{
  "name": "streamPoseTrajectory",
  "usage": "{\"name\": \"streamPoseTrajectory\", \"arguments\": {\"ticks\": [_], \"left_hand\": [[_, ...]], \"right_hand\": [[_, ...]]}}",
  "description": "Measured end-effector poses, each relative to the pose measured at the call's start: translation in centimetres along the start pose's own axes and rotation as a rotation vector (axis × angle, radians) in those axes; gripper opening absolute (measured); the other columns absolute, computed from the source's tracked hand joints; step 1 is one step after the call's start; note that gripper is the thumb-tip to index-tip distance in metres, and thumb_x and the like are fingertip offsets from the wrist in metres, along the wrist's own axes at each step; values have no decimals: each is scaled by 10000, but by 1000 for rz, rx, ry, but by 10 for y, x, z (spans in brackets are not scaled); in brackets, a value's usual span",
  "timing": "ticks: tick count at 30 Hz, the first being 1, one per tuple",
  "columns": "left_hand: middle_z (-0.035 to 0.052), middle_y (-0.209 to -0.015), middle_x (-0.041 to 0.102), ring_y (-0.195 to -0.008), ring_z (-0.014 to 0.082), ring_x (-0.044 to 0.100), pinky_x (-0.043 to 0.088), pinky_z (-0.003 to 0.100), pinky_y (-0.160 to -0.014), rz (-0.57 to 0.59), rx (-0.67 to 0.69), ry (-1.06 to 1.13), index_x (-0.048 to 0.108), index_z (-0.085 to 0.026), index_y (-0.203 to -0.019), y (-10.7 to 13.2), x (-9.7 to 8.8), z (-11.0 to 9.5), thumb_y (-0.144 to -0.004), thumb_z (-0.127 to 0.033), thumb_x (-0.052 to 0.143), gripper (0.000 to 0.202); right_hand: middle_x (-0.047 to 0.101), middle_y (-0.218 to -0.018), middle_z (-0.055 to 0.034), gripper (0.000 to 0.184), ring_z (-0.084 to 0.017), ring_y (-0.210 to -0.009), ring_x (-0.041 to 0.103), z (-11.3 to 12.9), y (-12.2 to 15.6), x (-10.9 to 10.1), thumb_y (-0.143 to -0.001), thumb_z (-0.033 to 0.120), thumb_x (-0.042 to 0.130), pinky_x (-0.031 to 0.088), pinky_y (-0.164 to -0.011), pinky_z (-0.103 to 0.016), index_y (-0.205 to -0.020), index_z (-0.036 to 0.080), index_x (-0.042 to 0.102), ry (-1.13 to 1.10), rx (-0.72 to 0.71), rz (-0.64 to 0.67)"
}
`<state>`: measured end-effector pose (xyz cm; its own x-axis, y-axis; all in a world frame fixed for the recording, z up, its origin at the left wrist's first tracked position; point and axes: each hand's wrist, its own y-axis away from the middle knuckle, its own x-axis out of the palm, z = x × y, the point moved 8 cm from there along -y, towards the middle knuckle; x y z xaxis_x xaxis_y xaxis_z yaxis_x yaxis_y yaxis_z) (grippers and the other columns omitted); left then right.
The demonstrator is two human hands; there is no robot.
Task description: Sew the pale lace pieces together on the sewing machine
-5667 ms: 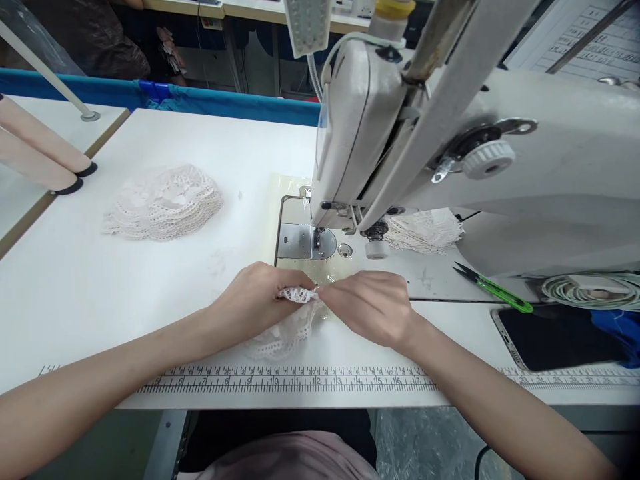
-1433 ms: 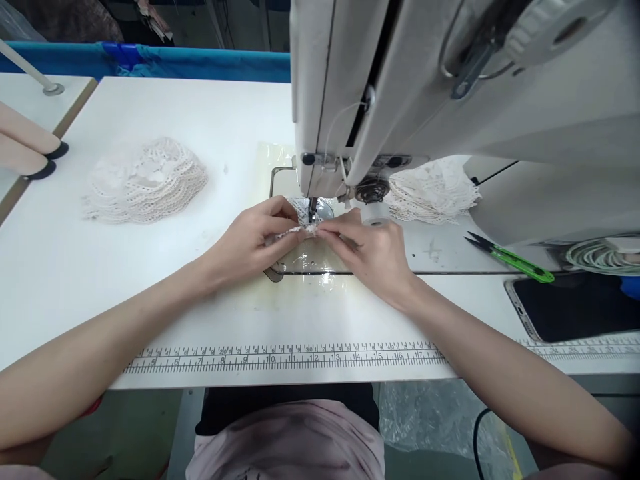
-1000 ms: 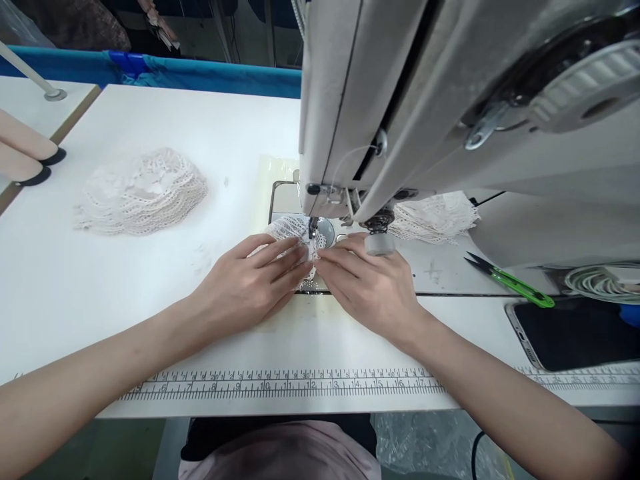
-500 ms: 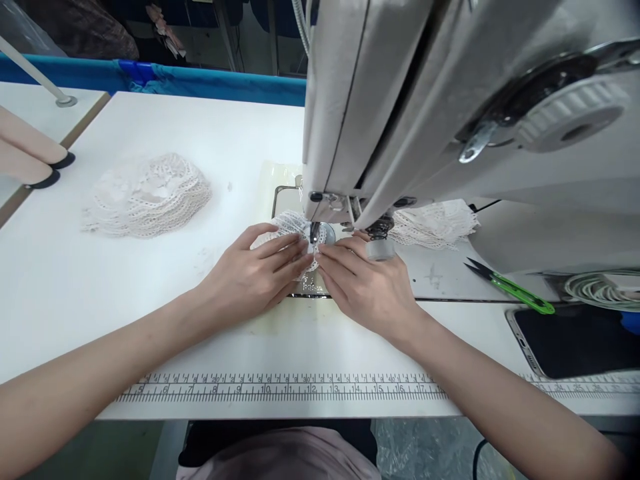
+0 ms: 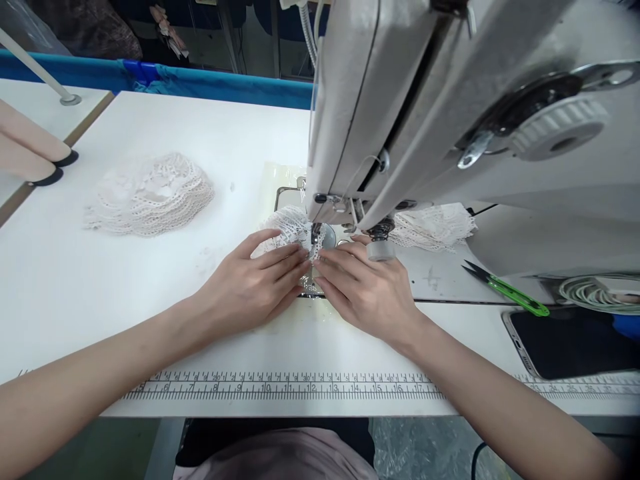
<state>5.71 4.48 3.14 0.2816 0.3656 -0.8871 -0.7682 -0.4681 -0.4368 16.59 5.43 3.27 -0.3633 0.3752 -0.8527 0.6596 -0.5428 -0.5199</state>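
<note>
Fingers [image 5: 280, 257] of the left hand [image 5: 250, 283] lie stretched out and unclenched, pressing flat on the worktop [image 5: 75, 287]. Well apart at this hand's 10 o'clock sits a stack of lace pieces [image 5: 150, 195]. At its 1 o'clock the fingertips pin the near edge of a small lace piece [image 5: 287, 225], which lies bunched on the machine bed, touching the presser foot [image 5: 315, 235] of the sewing machine [image 5: 450, 120]. The right hand [image 5: 367, 287] mirrors the left, its fingers extended and flat, tips bearing on the lace from 5 o'clock of the foot; neither hand pinches anything.

The lace looks very light, limp and openwork, so it likely slides, puckers and snags easily. It seems best held by its scalloped border, with flat fingertips either side of the foot and clear of the needle.

At 2 o'clock of the right hand a second lace pile [image 5: 433, 225] lies behind the machine arm. At 3 o'clock lie green-handled snips [image 5: 505, 288], with a phone [image 5: 570, 340] beyond them.
</note>
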Motion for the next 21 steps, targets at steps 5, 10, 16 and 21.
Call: {"name": "streamPoseTrajectory", "arguments": {"ticks": [5, 10, 16, 21], "left_hand": [[63, -1160, 721, -1116, 210, 669, 453, 461, -1069, 16, -12, 15, 650, -160, -1176, 0, 2, 3, -964, -218, 515, 258], [70, -1172, 711, -1131, 224, 664, 454, 483, -1067, 16, -32, 40, 657, -163, -1175, -2, 2, 6, -963, -220, 520, 259], [69, -1177, 708, -1131, 229, 664, 438, 490, -1077, 19, -52, 47, 666, -167, -1167, -5, 3, 8, -964, -224, 516, 259], [72, -1180, 709, -1134, 230, 662, 426, 485, -1086, 18, -60, 52, 663, -169, -1179, -6, 4, 10, -967, -235, 508, 271]], "right_hand": [[750, -1053, -35, 184, -178, -886, 652, 0, 0, 1, -924, 254, 591, 483, -876, -383, -1004, 173, 735, -4, 8, 20], [753, -1052, -32, 203, -178, -885, 652, 0, -2, 2, -944, 269, 565, 472, -889, -377, -995, 170, 735, 37, 15, 26], [754, -1043, -31, 208, -184, -926, 647, 0, -3, 4, -948, 269, 555, 459, -899, -365, -1006, 163, 724, 61, 30, 30], [751, -1047, -25, 204, -179, -953, 640, -2, -4, 5, -952, 263, 542, 450, -883, -357, -1017, 175, 715, 93, 47, 36]]}}
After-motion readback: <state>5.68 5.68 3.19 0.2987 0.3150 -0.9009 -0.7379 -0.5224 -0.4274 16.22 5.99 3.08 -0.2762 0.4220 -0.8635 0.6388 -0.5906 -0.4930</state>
